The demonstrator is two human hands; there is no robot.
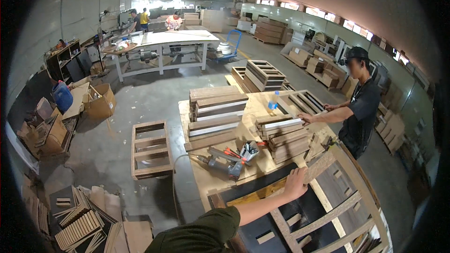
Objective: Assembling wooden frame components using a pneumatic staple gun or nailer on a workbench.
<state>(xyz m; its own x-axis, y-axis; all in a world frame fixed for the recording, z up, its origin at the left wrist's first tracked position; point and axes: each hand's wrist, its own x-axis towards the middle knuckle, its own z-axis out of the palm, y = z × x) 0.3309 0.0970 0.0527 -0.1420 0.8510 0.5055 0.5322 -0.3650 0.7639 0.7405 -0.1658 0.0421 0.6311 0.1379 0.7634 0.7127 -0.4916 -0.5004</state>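
Observation:
My left hand (295,185) reaches across from the lower edge in a dark green sleeve. Its fingers curl round the near end of a rail on a slatted wooden frame (323,218). This frame slants over the lower right of the workbench (255,173), above a dark panel (262,227). My right hand is out of the picture. Just beyond my left hand lies a pile of short wooden bars (286,143). A grey power drill (225,167) rests to the left, beside a small container of screws or bits (248,151).
Stacked wooden bars (218,107) and a bottle (273,100) stand farther back. Across the bench a co-worker (358,103) handles wooden pieces. An upright slatted frame (152,150) is on the floor at left, near scrap strips (84,222). A cord (174,182) hangs off the bench.

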